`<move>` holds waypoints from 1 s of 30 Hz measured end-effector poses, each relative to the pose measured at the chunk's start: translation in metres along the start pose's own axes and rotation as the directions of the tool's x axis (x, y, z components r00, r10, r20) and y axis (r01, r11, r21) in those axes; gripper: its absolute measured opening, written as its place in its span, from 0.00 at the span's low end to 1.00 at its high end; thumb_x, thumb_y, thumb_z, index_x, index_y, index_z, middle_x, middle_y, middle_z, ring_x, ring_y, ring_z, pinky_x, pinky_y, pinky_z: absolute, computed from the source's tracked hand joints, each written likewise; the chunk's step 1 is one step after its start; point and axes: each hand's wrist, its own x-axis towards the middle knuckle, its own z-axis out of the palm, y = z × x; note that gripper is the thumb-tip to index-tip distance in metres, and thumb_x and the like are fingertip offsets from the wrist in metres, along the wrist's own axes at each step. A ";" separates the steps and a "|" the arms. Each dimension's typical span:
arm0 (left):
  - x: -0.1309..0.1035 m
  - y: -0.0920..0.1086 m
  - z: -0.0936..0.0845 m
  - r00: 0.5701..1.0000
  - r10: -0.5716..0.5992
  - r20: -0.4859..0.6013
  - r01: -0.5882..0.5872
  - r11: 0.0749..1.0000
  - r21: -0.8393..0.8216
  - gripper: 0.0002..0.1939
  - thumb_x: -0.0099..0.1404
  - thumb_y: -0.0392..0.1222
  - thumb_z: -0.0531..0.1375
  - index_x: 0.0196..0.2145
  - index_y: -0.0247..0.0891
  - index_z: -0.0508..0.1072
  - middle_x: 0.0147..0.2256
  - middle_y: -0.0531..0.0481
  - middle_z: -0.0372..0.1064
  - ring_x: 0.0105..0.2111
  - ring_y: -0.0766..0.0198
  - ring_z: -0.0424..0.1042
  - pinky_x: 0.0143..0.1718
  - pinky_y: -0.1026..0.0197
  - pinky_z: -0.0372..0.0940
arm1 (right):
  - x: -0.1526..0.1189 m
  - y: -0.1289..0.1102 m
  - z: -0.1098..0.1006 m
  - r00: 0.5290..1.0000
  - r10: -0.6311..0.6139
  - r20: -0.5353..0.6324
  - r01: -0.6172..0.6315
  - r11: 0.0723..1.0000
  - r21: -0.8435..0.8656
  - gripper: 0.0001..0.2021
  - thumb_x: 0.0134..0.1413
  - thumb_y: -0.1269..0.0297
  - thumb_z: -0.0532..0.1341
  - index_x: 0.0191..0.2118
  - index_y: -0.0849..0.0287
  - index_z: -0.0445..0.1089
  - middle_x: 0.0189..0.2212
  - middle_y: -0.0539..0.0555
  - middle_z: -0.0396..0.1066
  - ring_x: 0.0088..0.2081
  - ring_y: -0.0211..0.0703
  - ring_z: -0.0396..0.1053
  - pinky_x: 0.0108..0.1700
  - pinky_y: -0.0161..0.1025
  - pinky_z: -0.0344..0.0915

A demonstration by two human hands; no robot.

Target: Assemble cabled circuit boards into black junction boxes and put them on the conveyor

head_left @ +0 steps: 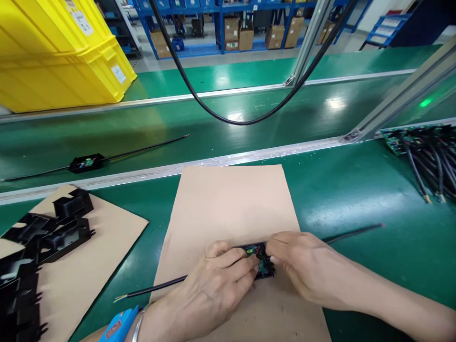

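Note:
A small black plastic housing [266, 272] with a green circuit board [262, 266] inside lies on a cardboard sheet [231, 204]. My left hand [223, 282] covers the housing's left part, fingers curled over it and fingertips pressing at the board. At the right end, the fingers of my right hand [302, 261] close on the housing's edge; whether they also pinch a wire is hidden. A black cable [160, 286] with bare wire ends comes out to the left from beneath my left hand. Another cable length [356, 232] runs out behind my right hand.
Several empty black housings [66, 237] lie on cardboard at left. A housing with board and cables [86, 163] rests beyond the metal rail [228, 159]. Boards with bundled cables [427, 161] sit at right. Yellow bins [64, 76] stand back left; a black cable [242, 122] hangs overhead.

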 end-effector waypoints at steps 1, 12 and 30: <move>0.000 0.000 0.000 1.000 0.003 0.005 -0.003 1.000 0.002 0.12 0.72 0.31 0.52 0.49 0.35 0.71 0.52 0.49 0.71 0.47 0.60 0.68 0.48 0.54 0.57 | 0.002 0.001 -0.001 1.000 -0.024 0.010 0.024 1.000 -0.020 0.10 0.47 0.81 0.51 0.29 0.57 0.57 0.29 0.49 0.66 0.30 0.40 0.62 0.31 0.37 0.53; 0.000 -0.002 -0.001 0.998 0.050 0.049 -0.053 0.996 0.069 0.15 0.72 0.30 0.48 0.48 0.34 0.72 0.61 0.50 0.61 0.48 0.58 0.66 0.47 0.54 0.57 | 0.017 0.000 -0.010 0.986 0.023 0.162 0.010 0.980 -0.199 0.06 0.45 0.76 0.56 0.26 0.57 0.64 0.26 0.52 0.72 0.29 0.44 0.69 0.29 0.38 0.53; -0.004 0.008 -0.001 0.998 0.053 0.018 -0.056 0.968 0.246 0.20 0.73 0.31 0.48 0.59 0.37 0.66 0.62 0.49 0.60 0.48 0.59 0.66 0.48 0.55 0.57 | -0.009 0.017 0.022 0.971 -0.161 -0.174 0.129 0.975 -0.182 0.09 0.58 0.76 0.52 0.36 0.60 0.68 0.34 0.55 0.69 0.35 0.44 0.64 0.35 0.40 0.59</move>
